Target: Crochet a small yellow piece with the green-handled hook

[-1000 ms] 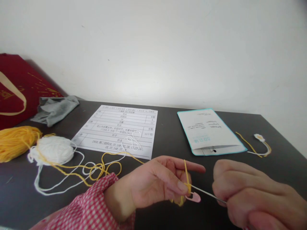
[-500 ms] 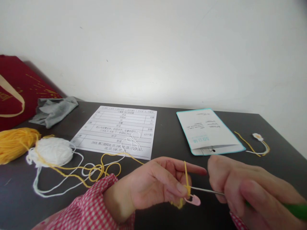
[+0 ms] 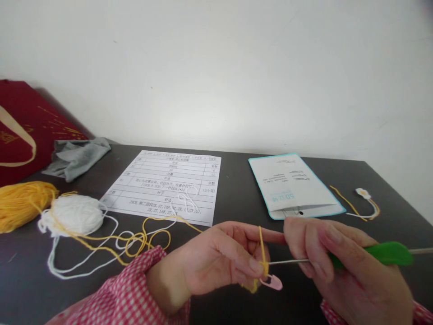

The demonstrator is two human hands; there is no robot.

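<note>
A pale wall point(image 3: 216, 72) rises behind everything, and the dark desk point(image 3: 234, 189) carries the sheet point(image 3: 165, 183), printed with a table. Well left of the sheet stands the red bag point(image 3: 32, 128) with its cream handle; its inside is hidden from me, so I cannot tell what it holds. Right of the sheet lies the packet point(image 3: 292, 185), white with a turquoise border. A grey strip and a round black spot show at its near end; whether anything is inside I cannot tell. The crumpled cloth point(image 3: 77, 158) is left of the sheet, beside the bag.

My right hand point(image 3: 348, 266) is right of the sheet and nearer me, fingers closed around the hook's green handle. My left hand point(image 3: 232, 257) is just nearer me than the sheet, thumb and fingers pinching the yellow work, forefinger stretched out under a taut strand. Left of the sheet sit the yellow yarn point(image 3: 25, 205) and the white yarn point(image 3: 76, 215), touching; loose loops of both trail along the sheet's near edge, some white lying on it. The hook point(image 3: 389, 253) reaches from my right fingers to the yellow work point(image 3: 264, 269), to the near right of the sheet. Far right of the sheet, past the packet, lies the flower point(image 3: 363, 194). The pink pin point(image 3: 273, 282) hangs from the work.
</note>
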